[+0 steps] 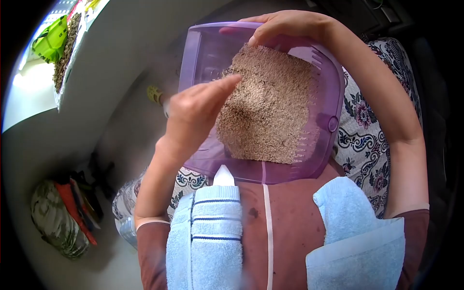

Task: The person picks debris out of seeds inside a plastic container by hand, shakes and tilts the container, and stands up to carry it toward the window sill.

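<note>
A translucent purple tray (328, 145) rests at the person's lap, holding a broad layer of small tan grains (275, 106) with darker bits. Reaching around the tray's far side, my right hand (285, 26) grips its rim, with the thumb inside near the grains. My left hand (198, 106) is over the tray's left part. Its fingers are pressed together and point right, just above the grains; anything between the fingertips is too small to make out.
A ledge at the upper left bears a green scoop (50, 41) beside dark grains (67, 53). Light blue towels (217, 241) lie over the brown apron. Patterned fabric (362, 125) covers the legs. At lower left is a camouflage-patterned bag (58, 222). A yellow shoe (153, 94) shows beyond the tray.
</note>
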The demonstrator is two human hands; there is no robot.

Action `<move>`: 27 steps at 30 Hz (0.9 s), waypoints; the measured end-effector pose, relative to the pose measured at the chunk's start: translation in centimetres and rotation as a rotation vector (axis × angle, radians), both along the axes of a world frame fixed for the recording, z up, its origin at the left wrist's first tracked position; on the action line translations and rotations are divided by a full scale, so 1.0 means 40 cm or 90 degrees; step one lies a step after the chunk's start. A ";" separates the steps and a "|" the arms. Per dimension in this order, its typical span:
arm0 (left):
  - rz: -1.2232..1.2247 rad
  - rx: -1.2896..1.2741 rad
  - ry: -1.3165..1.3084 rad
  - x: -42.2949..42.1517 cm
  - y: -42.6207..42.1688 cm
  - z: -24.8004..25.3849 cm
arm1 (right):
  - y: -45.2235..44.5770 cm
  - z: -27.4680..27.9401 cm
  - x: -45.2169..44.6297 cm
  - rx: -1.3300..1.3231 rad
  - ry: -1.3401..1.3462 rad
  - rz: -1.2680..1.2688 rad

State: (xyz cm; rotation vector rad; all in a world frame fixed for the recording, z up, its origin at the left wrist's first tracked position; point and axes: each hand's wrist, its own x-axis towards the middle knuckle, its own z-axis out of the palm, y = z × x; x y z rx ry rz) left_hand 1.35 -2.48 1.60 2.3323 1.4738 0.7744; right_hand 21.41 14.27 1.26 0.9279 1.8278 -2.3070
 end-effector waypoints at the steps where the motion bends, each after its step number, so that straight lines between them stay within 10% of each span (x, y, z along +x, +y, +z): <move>1: 0.041 -0.044 -0.044 -0.001 -0.001 0.004 | -0.005 -0.003 0.003 0.006 0.004 -0.006; 9: -0.137 -0.019 0.021 0.040 0.003 0.031 | 0.024 -0.031 0.064 -0.015 0.066 -0.024; 19: 0.417 0.140 -0.861 -0.074 -0.036 -0.120 | 0.050 -0.055 0.146 -0.127 0.115 -0.195; 23: 0.248 -0.319 -1.235 -0.015 -0.064 -0.209 | 0.075 -0.088 0.113 -0.119 0.134 -0.264; 27: 0.315 -0.288 -1.252 -0.031 -0.006 -0.251 | 0.037 -0.130 0.016 0.198 0.179 -0.307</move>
